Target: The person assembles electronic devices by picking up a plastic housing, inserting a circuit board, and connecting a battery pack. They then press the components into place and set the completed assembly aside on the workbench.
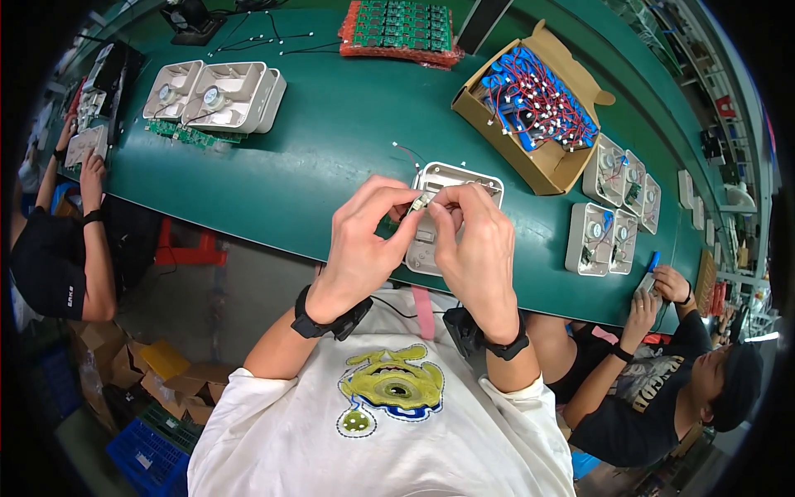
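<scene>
Table (pixel 248 182): one, green
Black shirts (pixel 638 422): two, light lettering on each
Box (pixel 505 153): one, cardboard
Casing (pixel 422 255): one, open, on table
Left hand (pixel 364 228), right hand (pixel 480 240): both pinching pale part (pixel 422 201)
Pale part: one, above casing

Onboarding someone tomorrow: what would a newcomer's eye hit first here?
Probably the open cardboard box, upper right, heaped with blue packs and tangled red leads. Next, mid-picture, the left hand and right hand, fingertips meeting at a small pale part over an open off-white housing. Then green circuit boards on red wrap at the top edge.
</scene>
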Motion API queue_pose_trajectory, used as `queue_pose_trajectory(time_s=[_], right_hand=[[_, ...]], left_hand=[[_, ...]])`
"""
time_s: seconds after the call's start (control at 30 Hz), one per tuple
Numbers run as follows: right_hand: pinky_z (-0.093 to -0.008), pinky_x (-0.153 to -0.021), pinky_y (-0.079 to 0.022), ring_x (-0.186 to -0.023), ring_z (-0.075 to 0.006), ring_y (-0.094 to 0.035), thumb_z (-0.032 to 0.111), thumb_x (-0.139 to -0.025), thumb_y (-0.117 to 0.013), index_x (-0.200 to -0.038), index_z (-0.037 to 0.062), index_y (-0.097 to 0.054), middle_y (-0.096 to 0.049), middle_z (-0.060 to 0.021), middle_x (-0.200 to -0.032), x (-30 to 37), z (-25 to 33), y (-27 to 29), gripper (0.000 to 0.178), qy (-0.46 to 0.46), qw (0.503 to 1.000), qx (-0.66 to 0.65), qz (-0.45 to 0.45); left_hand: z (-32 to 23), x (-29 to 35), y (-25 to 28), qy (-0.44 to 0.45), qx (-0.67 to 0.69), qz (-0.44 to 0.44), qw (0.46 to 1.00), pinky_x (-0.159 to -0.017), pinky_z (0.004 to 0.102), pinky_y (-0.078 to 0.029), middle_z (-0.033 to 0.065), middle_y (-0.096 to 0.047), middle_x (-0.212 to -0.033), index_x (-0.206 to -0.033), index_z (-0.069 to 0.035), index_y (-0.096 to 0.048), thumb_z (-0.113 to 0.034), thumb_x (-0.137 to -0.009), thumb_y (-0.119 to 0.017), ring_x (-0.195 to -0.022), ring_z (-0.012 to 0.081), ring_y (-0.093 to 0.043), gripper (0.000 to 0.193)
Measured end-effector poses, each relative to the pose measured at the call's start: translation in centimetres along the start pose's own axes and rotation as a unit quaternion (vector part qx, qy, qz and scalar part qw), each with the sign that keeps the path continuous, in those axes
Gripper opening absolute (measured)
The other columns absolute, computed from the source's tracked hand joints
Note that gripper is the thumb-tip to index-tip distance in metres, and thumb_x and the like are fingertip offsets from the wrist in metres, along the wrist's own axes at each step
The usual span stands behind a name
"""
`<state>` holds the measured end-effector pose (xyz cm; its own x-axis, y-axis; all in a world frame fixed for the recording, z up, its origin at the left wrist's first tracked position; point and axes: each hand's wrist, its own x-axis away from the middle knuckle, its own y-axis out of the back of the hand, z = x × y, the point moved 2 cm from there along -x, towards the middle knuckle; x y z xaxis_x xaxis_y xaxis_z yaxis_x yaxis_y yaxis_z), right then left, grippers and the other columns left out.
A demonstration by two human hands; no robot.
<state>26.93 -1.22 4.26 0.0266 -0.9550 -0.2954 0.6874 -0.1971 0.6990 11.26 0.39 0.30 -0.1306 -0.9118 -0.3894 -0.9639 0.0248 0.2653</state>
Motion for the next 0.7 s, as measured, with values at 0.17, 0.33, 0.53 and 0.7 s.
queue_pose_trajectory(time_s=[0.17, 0.33, 0.53, 0.7], right_hand=[[-0.0407, -0.064, -0.051, -0.067, -0.0263, -0.068, -0.002, -0.093, -0.069, -0.095, -0.002, -0.066, -0.068, -0.0133, -0.088, 0.18, 0.14, -0.17, 0.004, -0.032, 0.999, -0.002, 0.007], [-0.042, -0.064, -0.051, -0.067, -0.028, -0.069, -0.002, -0.094, -0.069, -0.095, -0.0017, -0.065, -0.068, -0.0136, -0.088, 0.17, 0.34, -0.47, 0.004, -0.028, 1.0, 0.006, -0.004], [-0.0424, -0.063, -0.051, -0.067, -0.0291, -0.069, -0.002, -0.094, -0.068, -0.095, -0.0018, -0.064, -0.068, -0.0143, -0.089, 0.09, 0.12, -0.36, 0.004, -0.027, 1.0, 0.005, -0.012], [-0.041, -0.063, -0.052, -0.066, -0.0284, -0.068, 0.0, -0.094, -0.07, -0.098, -0.0004, -0.067, -0.069, -0.0139, -0.09, -0.36, 0.19, 0.06, 0.005, -0.009, 1.0, 0.012, -0.017]], left_hand=[[-0.25, 0.3, -0.22, -0.014, -0.014, -0.018, 1.0, -0.074, 0.0308, -0.057, 0.0127, -0.07, -0.106, -0.11, 0.003, -0.073, 0.01, -0.082, -0.08, -0.081, 0.0196, -0.069, 0.03], [-0.34, 0.27, -0.21, -0.033, -0.03, -0.022, 0.999, -0.076, 0.0325, -0.057, 0.0134, -0.07, -0.106, -0.109, 0.003, -0.074, 0.011, -0.082, -0.079, -0.085, 0.0222, -0.07, 0.028], [-0.65, -0.22, 0.18, -0.037, -0.013, 0.004, 0.999, -0.078, 0.0331, -0.057, 0.0137, -0.07, -0.107, -0.108, 0.003, -0.074, 0.011, -0.082, -0.079, -0.089, 0.0245, -0.07, 0.028], [-0.02, -0.64, 0.14, -0.02, 0.0, 0.015, 1.0, -0.08, 0.0304, -0.057, 0.0131, -0.07, -0.108, -0.109, 0.005, -0.074, 0.011, -0.085, -0.078, -0.09, 0.0205, -0.069, 0.025]])
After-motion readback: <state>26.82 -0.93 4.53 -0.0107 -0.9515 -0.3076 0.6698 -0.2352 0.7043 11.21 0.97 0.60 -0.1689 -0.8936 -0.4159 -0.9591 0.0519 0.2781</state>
